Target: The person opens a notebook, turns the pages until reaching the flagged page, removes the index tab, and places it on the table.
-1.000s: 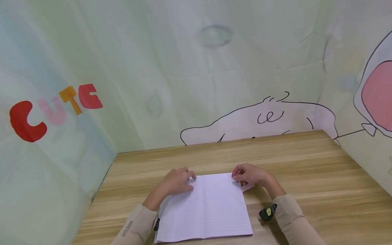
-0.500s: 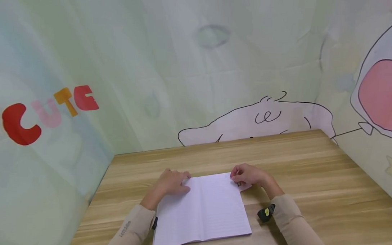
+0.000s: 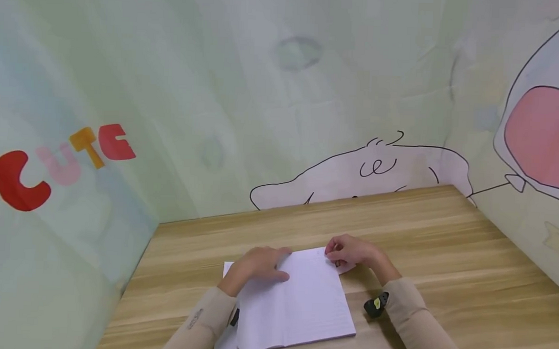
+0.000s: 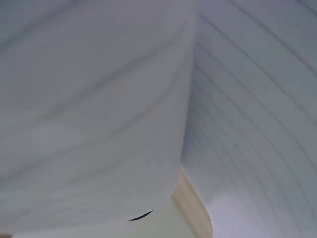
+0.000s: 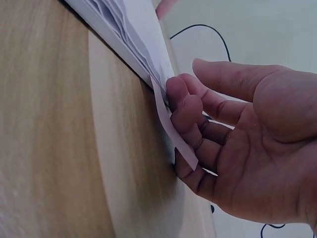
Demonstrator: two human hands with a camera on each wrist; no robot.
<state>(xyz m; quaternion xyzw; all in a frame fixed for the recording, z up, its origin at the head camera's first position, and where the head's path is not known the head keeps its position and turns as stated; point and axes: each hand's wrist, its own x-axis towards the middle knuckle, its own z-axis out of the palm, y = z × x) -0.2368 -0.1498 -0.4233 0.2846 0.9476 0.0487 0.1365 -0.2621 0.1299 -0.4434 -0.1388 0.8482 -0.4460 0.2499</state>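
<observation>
Got an open lined notebook (image 3: 317, 299) lying on a wood-grain tabletop (image 3: 421, 225), well short of the far edge and closer to the left edge than the right. The left hand (image 3: 262, 264) rests on the upper part of the left-hand leaf (image 3: 261, 312), fingers pretty loose and extended, thumb apart from them, not gripping anything as far as I can see. That leaf bows up, with another page showing under its outer side. The right hand (image 3: 353, 250) is at the notebook's far right corner, fingers curled in round a pinkish paper slip (image 5: 171, 130) that pokes out at the right side; its thumb is up off the slip. How tight the hold is, can't tell. Beige sleeves (image 3: 422, 315) on both arms, plus a black gadget (image 3: 374, 305) with a yellow mark by the right cuff. Behind it all, a cartoon backdrop (image 3: 264, 92).
</observation>
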